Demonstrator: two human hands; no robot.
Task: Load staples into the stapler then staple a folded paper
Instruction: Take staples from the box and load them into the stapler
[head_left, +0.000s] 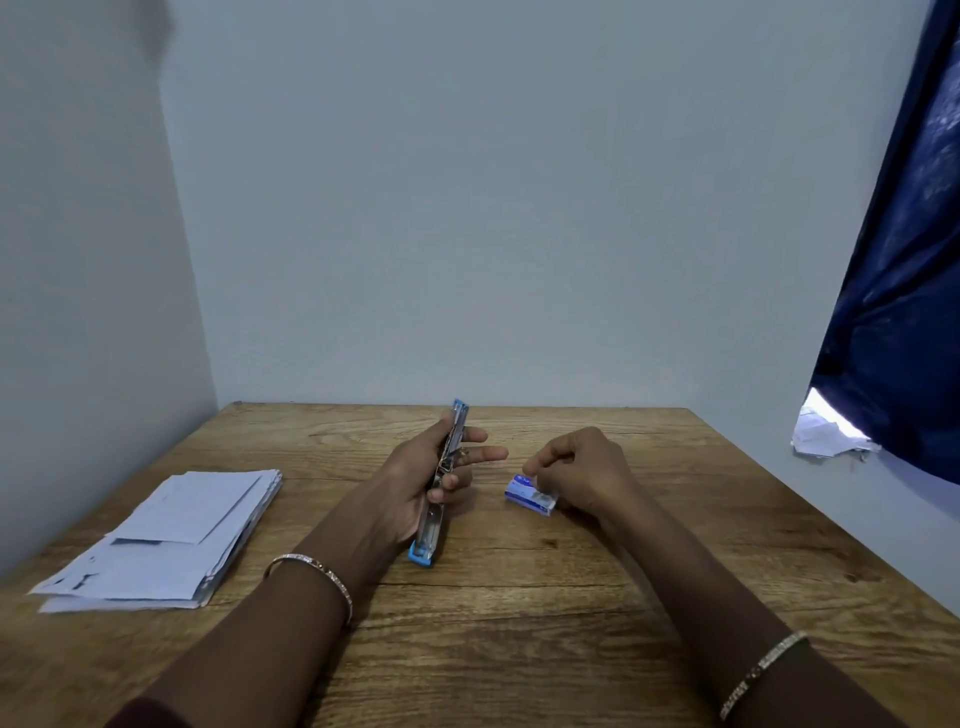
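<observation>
A blue and metal stapler, swung fully open into one long strip, is held upright above the wooden table. My left hand grips its middle, with the index finger stretched out to the right. A small blue and white staple box lies on the table right of it. My right hand rests on that box with curled fingers, the fingertips at its top edge. Whether they pinch staples is hidden. A stack of folded white papers lies at the left.
Pale walls close the table at the back and left. A dark blue curtain hangs at the right, with crumpled white paper below its edge. Bare wood lies between my forearms.
</observation>
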